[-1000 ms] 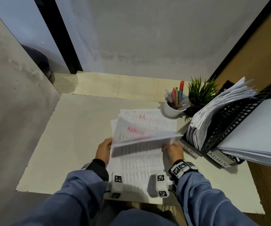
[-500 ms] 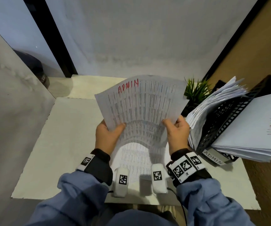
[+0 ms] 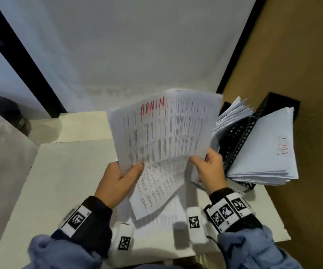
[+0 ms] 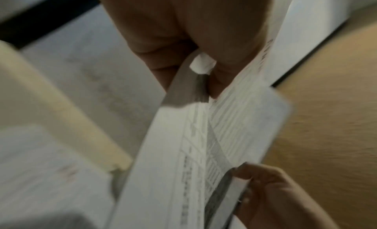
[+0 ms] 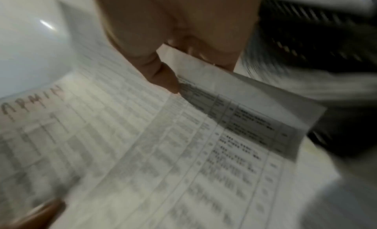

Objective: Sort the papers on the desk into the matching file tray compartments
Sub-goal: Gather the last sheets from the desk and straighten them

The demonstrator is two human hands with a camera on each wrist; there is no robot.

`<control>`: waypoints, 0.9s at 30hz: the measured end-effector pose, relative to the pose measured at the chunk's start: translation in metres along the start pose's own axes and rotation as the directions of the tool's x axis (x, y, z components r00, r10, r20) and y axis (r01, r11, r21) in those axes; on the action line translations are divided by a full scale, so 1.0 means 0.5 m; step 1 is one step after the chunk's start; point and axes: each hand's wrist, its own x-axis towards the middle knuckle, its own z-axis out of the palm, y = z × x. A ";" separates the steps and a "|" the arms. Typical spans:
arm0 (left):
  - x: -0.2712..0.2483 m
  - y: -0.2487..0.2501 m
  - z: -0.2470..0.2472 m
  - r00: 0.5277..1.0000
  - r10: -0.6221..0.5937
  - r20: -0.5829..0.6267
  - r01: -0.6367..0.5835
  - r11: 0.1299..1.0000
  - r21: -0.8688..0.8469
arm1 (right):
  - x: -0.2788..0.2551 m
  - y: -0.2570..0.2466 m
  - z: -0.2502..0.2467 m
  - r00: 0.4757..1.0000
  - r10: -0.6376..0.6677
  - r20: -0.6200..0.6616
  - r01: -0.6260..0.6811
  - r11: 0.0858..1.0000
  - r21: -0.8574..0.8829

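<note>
Both hands hold up a thin set of printed sheets marked "ADMIN" in red (image 3: 162, 133), raised above the desk and tilted toward the right. My left hand (image 3: 121, 175) pinches the lower left edge, thumb on the front; my right hand (image 3: 207, 167) pinches the lower right edge. The same paper (image 5: 142, 143) fills the right wrist view, with the right hand (image 5: 173, 58) pinching its edge. In the left wrist view the left hand (image 4: 193, 58) grips the paper (image 4: 193, 151). The black mesh file tray (image 3: 240, 140) stands at the right, with stacks of paper (image 3: 267, 152) in its compartments. More papers (image 3: 162, 216) lie on the desk beneath.
The white desk (image 3: 59, 181) runs left of the hands. A tan wall (image 3: 302, 74) sits right behind the tray. A grey panel (image 3: 1, 162) borders the desk on the left, and a white wall stands at the back.
The ADMIN sheets came up off the desk pile a second ago and have since swung right, toward the file tray. Both hands moved with them, and the head view tilted up.
</note>
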 end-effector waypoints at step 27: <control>0.152 0.132 0.549 0.913 0.236 0.334 -0.366 0.834 0.412 | 0.073 -0.050 -0.386 0.921 0.013 -0.389 -0.146 0.938 -0.314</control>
